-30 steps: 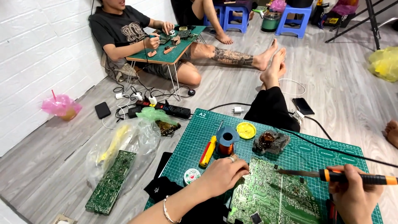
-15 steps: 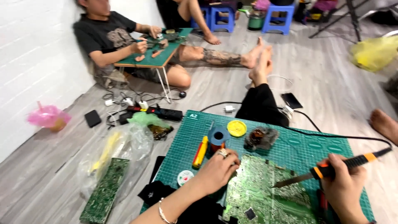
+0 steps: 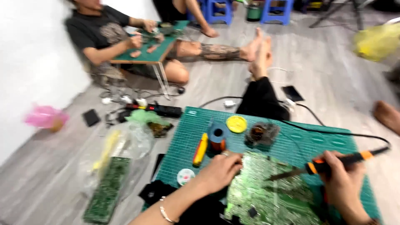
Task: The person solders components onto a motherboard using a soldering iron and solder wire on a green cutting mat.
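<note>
Soldering iron (image 3: 333,163) has dropped from raised to tip-down on the circuit board (image 3: 271,191), gripped in the right hand (image 3: 341,183). Left hand (image 3: 218,171) stays clamped on the board's left edge, steadying it. Board lies on the green cutting mat (image 3: 187,141), just below the solder spool (image 3: 216,137).
</note>
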